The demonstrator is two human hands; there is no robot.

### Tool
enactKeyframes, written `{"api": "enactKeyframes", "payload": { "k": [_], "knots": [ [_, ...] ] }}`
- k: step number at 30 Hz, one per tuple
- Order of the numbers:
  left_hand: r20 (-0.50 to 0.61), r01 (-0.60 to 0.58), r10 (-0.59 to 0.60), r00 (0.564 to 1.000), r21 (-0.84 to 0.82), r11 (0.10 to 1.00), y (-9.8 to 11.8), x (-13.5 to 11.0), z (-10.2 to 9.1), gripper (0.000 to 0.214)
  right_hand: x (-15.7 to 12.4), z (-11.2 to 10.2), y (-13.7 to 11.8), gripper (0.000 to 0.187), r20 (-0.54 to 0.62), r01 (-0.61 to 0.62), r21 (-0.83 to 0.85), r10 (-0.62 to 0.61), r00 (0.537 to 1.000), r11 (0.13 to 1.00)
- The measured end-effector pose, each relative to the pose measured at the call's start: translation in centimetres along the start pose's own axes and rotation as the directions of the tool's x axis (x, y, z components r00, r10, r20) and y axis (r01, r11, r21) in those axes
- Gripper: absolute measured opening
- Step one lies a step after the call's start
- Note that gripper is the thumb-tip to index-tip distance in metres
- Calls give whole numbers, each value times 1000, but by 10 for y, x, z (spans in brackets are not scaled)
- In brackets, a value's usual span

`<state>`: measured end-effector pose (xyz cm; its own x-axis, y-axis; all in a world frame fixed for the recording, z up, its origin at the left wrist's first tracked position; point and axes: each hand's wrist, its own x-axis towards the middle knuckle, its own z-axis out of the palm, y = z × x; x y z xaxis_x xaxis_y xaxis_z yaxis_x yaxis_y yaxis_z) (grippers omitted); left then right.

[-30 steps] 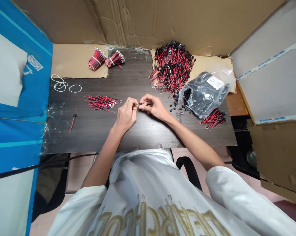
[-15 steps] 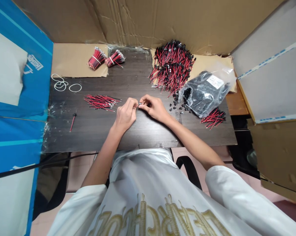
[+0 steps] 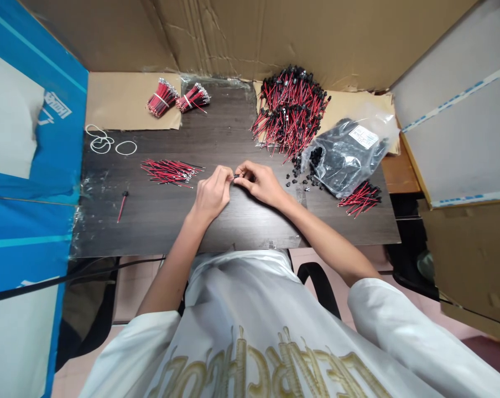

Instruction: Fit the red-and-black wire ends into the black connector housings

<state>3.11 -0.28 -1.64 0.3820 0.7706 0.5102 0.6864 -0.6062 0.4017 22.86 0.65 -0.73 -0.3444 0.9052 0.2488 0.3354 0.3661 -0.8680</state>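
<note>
A clear plastic bag (image 3: 342,166) with a white label (image 3: 363,136) lies on the right part of the desk (image 3: 250,235), its open mouth facing left and black plugs showing inside. To the left of the bag, both hands are raised over the desk, their fingertips close together. The right hand (image 3: 261,181) pinches a small black plug (image 3: 236,176) between thumb and fingers. The left hand (image 3: 212,190) has its thumb and fingertips pressed together at the other end of that plug; what it grips is hidden by the fingers.

Loose plugs (image 3: 314,181) are scattered just beside the bag's mouth. A large heap of red and black wires with plugs (image 3: 291,113) sits to the left of the bag and farther back, and a smaller pile of wires (image 3: 360,199) lies against the bag's near side. Well to the left of the bag, past the left hand, are a pile of loose wires (image 3: 169,172), two banded bundles (image 3: 162,99) farther back, white rubber bands (image 3: 104,145) and, farthest forward among these, a single wire with a plug (image 3: 122,207).
</note>
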Motion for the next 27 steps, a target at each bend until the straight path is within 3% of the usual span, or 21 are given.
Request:
{"api": "enactKeyframes", "payload": {
  "k": [5,11,16,27],
  "knots": [
    [-21,10,-11,1000,-19,1000,-1,0,1,12,0,-1,-2,48,7,-27,39,26,1000,999],
    [-82,65,-69,994,-51,997,-1,2,0,15,4,-1,3,35,0,-105,199,108,994,974],
    [-96,25,-32,995,-69,997,-1,2,0,10,6,1,8,28,-12,-131,282,140,990,950],
    [-104,59,-66,992,-69,996,0,3,-2,11,6,0,7,22,-2,-134,226,138,990,965]
  ]
}}
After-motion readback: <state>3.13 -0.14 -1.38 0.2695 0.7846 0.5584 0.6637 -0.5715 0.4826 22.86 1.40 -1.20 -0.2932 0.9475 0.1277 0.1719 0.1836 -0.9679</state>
